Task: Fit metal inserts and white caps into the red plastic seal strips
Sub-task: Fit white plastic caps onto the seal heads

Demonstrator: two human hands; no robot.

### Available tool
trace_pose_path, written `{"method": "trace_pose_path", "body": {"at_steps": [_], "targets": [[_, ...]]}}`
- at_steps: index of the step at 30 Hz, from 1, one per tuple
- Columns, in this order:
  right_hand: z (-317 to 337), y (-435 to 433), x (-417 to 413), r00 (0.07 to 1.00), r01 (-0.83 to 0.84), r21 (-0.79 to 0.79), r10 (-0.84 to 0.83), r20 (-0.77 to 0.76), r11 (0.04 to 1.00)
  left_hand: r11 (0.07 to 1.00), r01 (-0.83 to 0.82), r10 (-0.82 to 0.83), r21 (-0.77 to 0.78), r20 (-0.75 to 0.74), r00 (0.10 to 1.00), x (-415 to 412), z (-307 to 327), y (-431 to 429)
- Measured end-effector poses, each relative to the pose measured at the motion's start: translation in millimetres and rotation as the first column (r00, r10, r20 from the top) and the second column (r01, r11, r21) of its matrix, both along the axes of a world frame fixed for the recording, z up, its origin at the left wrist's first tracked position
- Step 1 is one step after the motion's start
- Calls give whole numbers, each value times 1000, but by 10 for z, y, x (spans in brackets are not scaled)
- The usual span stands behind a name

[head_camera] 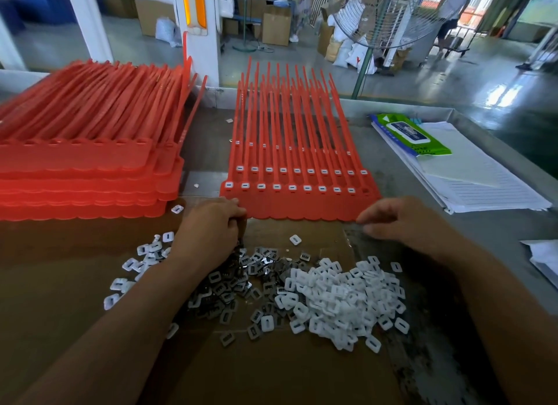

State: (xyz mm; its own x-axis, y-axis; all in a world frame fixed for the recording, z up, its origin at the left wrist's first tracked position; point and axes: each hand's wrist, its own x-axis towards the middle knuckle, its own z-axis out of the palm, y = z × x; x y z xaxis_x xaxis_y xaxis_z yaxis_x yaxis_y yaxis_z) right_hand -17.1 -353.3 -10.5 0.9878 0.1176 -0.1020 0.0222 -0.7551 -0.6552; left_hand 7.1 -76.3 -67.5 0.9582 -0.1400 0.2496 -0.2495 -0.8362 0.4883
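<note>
A sheet of joined red seal strips (302, 205) lies in front of me on top of other sheets, with white caps (291, 188) in most of its sockets. The socket at its far right looks bare. My left hand (211, 226) is curled at the sheet's near left corner, fingers closed, and what it holds is hidden. My right hand (401, 220) pinches the sheet's near right corner. A pile of dark metal inserts (238, 287) and a pile of loose white caps (341, 299) lie on the cardboard (271, 371) below my hands.
A tall stack of red strip sheets (81, 169) sits at the left. Lined paper sheets (471, 175) and a green wipes pack (410, 134) lie at the right. A few stray caps (133, 262) are scattered left of my arm. A fan (389, 15) stands beyond the table.
</note>
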Motion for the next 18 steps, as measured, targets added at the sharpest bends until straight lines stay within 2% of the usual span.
{"method": "trace_pose_path", "body": {"at_steps": [4,11,18], "targets": [[18,-27,-184,996,-70,-25,68,-62,997,1000,10,-10,13,4,1000,-9,8,9],[-30,-106,-254,999,-34,-107,30,-43,994,1000,6,-6,5,3,1000,-12,4,0],[-152,-91,-213,997,-30,-111,21,-80,993,1000,6,-6,9,9,1000,-23,7,13]]}}
